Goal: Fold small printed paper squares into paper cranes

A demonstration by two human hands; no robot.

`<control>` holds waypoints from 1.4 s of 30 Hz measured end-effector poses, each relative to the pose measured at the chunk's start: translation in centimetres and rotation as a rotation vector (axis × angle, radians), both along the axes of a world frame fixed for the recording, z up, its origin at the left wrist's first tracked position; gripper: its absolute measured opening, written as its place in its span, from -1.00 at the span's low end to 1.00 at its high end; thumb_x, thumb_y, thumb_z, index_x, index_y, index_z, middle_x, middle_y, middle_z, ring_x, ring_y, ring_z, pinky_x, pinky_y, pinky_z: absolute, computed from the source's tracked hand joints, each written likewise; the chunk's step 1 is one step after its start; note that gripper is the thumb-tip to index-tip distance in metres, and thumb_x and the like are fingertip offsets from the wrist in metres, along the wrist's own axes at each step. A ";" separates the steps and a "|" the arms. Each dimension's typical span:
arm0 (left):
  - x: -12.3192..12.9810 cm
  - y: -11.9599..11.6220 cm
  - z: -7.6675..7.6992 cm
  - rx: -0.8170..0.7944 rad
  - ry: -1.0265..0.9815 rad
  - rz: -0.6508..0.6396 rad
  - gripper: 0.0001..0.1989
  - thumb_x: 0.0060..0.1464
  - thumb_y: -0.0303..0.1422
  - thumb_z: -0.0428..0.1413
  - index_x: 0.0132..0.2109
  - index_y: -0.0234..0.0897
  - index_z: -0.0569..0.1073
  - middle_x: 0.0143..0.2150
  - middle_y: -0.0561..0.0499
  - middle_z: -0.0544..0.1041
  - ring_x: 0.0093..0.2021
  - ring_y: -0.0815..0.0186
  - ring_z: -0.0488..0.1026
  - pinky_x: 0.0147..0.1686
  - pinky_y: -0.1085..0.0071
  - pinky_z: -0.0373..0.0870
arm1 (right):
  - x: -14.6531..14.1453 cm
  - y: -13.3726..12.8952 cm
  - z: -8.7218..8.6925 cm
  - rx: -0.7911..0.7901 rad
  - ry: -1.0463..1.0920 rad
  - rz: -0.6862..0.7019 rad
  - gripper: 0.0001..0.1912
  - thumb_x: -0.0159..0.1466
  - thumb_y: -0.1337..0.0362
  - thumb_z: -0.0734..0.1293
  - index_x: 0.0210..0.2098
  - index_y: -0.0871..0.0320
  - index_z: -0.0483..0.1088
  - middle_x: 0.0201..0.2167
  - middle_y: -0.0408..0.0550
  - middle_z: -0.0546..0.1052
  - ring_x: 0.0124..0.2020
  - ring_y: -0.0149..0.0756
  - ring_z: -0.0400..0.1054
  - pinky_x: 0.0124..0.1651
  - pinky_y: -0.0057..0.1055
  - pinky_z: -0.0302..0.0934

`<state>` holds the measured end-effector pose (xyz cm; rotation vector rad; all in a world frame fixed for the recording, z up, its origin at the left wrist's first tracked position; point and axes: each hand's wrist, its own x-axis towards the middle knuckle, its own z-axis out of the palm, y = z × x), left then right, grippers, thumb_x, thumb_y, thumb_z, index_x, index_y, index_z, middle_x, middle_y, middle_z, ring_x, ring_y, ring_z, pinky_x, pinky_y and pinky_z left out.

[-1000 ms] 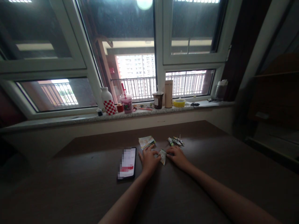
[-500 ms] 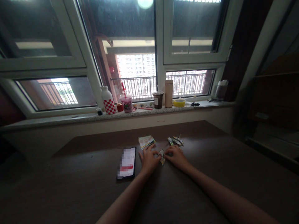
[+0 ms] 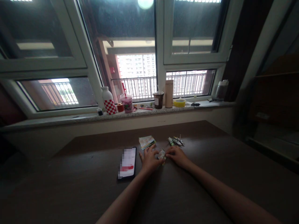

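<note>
A small piece of folded printed paper (image 3: 161,154) lies on the brown table between my hands. My left hand (image 3: 150,159) holds its left side between thumb and forefinger, with the other fingers spread toward the phone and paper stack. Pinched at the right edge of the paper are the fingertips of my right hand (image 3: 179,157). Just beyond my left fingers rests a stack of printed paper sheets (image 3: 146,142). A loose heap of small folded papers (image 3: 176,141) sits past my right hand.
A phone (image 3: 127,163) with a lit screen lies left of my left hand. Along the windowsill (image 3: 142,112) stand a checkered bottle (image 3: 108,101), a pink drink cup (image 3: 127,103), a dark drink cup (image 3: 158,100), a tan flask (image 3: 168,94) and yellow tape (image 3: 179,103).
The folded paper has turned between my fingers and shows a wider, paler face. My left thumb has shifted slightly across its near side. The stack and heap stay put.
</note>
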<state>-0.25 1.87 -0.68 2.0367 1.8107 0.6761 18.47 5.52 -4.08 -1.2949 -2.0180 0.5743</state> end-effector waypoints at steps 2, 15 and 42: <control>0.0 0.1 -0.1 0.008 -0.008 0.000 -0.71 -0.12 -0.15 0.28 -0.19 -0.07 0.58 0.35 0.05 0.25 0.36 -0.06 0.05 0.26 -0.35 -0.42 | 0.2 0.3 -0.1 0.005 0.015 0.025 -0.85 0.18 0.22 0.39 -0.32 0.10 0.60 -0.21 0.01 0.60 -0.08 -0.11 0.37 0.07 -0.20 0.15; 0.0 0.0 -0.3 0.022 -0.052 -0.013 -0.76 -0.15 -0.18 0.29 -0.25 -0.05 0.57 0.35 0.11 0.26 0.36 -0.05 0.04 0.24 -0.38 -0.45 | -0.9 -0.7 0.2 0.154 -0.112 -0.077 -0.86 0.21 0.20 0.38 -0.39 0.13 0.53 -0.22 0.01 0.53 -0.08 -0.10 0.32 0.01 -0.20 0.13; 0.2 -0.3 0.3 0.144 -0.274 0.042 -0.86 0.09 -0.27 0.15 -0.35 -0.11 0.61 0.16 0.02 0.49 0.26 0.04 0.23 0.29 -0.28 -0.31 | -0.6 -0.5 -0.2 0.143 0.028 0.152 -0.94 0.17 0.24 0.44 -0.39 0.08 0.53 -0.20 -0.06 0.54 -0.03 -0.17 0.29 0.12 -0.18 0.09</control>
